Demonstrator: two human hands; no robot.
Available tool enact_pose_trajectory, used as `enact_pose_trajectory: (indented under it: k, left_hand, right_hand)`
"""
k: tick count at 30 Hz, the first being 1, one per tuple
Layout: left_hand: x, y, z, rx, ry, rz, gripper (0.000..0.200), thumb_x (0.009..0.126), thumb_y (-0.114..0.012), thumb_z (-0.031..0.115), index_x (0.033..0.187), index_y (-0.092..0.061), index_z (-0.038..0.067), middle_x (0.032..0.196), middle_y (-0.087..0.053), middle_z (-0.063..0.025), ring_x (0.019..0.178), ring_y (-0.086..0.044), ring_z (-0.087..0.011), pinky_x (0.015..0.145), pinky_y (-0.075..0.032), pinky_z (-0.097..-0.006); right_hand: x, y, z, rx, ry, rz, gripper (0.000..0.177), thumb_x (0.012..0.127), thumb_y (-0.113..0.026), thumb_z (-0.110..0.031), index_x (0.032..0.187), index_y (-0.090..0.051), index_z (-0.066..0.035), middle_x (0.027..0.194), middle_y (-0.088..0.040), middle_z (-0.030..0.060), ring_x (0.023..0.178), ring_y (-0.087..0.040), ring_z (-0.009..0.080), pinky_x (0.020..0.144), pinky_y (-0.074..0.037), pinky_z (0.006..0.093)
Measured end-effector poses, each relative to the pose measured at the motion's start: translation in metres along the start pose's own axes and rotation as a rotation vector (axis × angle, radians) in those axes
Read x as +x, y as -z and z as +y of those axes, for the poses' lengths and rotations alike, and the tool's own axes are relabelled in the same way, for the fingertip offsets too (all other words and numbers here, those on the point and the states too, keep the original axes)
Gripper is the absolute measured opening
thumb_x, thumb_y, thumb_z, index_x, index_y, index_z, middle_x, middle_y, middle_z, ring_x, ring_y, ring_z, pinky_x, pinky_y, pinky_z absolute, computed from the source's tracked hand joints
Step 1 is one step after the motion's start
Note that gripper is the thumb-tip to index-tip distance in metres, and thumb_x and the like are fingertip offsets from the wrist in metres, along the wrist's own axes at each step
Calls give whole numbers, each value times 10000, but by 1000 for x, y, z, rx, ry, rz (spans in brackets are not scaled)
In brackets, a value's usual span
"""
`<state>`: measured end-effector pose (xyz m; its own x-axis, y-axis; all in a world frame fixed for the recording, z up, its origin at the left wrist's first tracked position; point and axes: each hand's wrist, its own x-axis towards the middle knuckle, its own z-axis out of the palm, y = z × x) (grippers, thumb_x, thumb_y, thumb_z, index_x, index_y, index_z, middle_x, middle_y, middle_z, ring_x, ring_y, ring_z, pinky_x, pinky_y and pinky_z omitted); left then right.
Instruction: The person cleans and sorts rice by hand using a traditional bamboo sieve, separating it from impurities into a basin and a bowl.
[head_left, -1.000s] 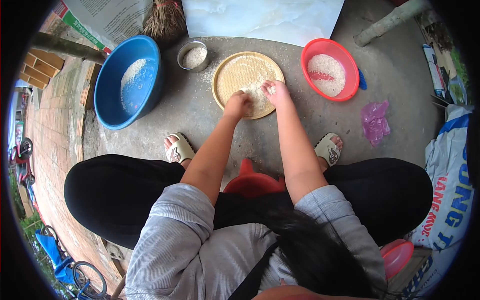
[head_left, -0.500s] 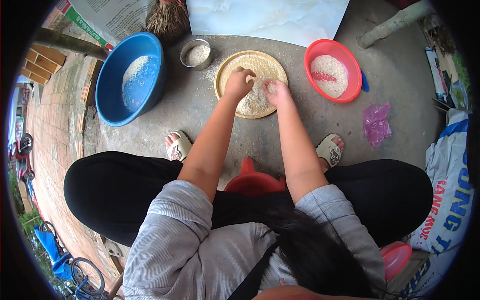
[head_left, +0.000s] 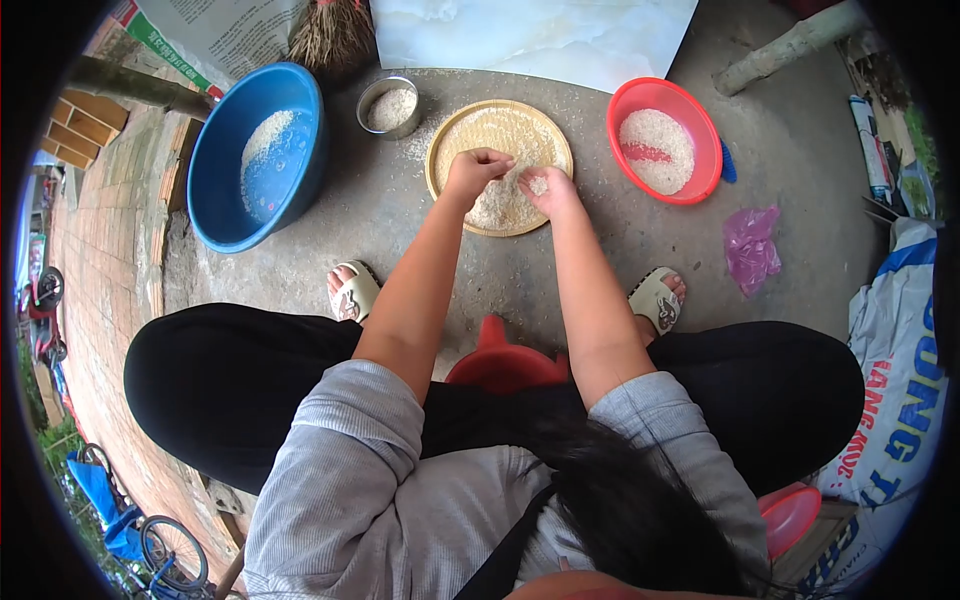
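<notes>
A round woven bamboo tray [head_left: 440, 150] lies on the ground in front of me, with a heap of white rice grains [head_left: 497, 211] on its near side and grains scattered over the rest. Above the tray, my left hand [head_left: 478, 173] has thumb and fingertips pinched together; whatever they hold is too small to make out. My right hand [head_left: 552, 192] is just to its right, palm turned up and cupped around a little rice.
A big blue basin [head_left: 215, 225] with rice stands to the left, beside a metal bowl [head_left: 402, 122] of rice. On the right are a red basin [head_left: 712, 185] of rice and a crumpled pink plastic bag [head_left: 752, 250]. A red plastic stool [head_left: 500, 368] is between my legs.
My left hand's fingers have come together into a pinch, and the hand has moved slightly closer to my right palm. The right hand stays cupped in nearly the same place.
</notes>
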<state>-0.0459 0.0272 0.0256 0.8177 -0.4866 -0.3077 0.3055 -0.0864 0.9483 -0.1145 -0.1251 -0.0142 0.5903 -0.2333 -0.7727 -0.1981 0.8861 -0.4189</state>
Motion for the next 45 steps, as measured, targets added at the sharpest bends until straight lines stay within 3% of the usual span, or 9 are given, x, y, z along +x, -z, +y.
enact_pose_trajectory:
  k: [4,6,13,21,27,32,34,40,45]
  left_hand:
    - [-4,-15,39,280,26,-299,161,753,-697,133,883,-669,43,829,-649,-51,753,-611,-172,737,-478,-311]
    - [-5,-22,29,1066,-402,93,175,733,-677,146,893,-668,75,877,-639,-98,821,-606,-271,779,-471,-360]
    - [-49,-44,-43,1203,-776,-210,222,738,-636,198,956,-645,162,959,-591,-43,947,-541,-248,823,-468,-355]
    - [-17,-8,-39,1081,-443,-58,157,720,-667,161,871,-693,127,832,-645,-48,739,-614,-206,682,-502,-299]
    - [4,-8,6,-8,-27,61,162,812,-659,105,883,-662,-40,792,-660,-67,699,-610,-133,663,-495,-273]
    - [13,-17,29,192,-94,-300,203,780,-679,136,930,-668,-1,823,-659,-74,713,-610,-161,712,-494,-290]
    - [10,-14,23,821,-477,-55,230,743,-691,180,939,-673,59,898,-647,-91,794,-611,-228,748,-492,-336]
    - [-22,-2,-34,1019,-631,169,186,731,-661,185,896,-663,100,904,-617,-112,867,-587,-314,777,-479,-395]
    - [-4,6,-47,778,-389,225,102,731,-676,116,822,-677,69,751,-638,-49,683,-615,-232,654,-495,-322]
  right_hand:
    - [-11,-9,1,130,-31,-104,246,880,-360,-102,959,-508,77,890,-524,152,814,-545,255,806,-509,379]
    - [2,-5,-3,165,-67,-122,250,866,-385,-128,951,-522,64,844,-535,142,777,-554,246,755,-513,368]
    - [0,-10,-39,373,159,-49,129,812,-417,-107,795,-474,7,698,-476,84,628,-481,192,607,-466,316]
    - [8,-1,-19,123,55,44,178,822,-390,-51,893,-506,65,744,-523,126,642,-532,226,645,-502,357]
    - [1,-5,-1,29,6,37,168,856,-380,-51,914,-492,61,775,-535,141,724,-558,248,722,-521,370]
    - [-10,-25,-4,223,36,57,223,890,-370,-133,911,-490,53,826,-521,135,763,-557,236,731,-516,341]
    - [-4,-23,-8,198,33,8,230,891,-368,-136,914,-492,57,828,-526,136,764,-558,233,730,-515,337]
    - [9,-12,-14,174,41,-8,247,882,-357,-119,939,-499,75,795,-545,138,723,-565,235,707,-517,347]
    - [16,-2,-9,189,34,87,254,878,-353,-115,950,-500,80,784,-548,144,710,-566,245,708,-518,360]
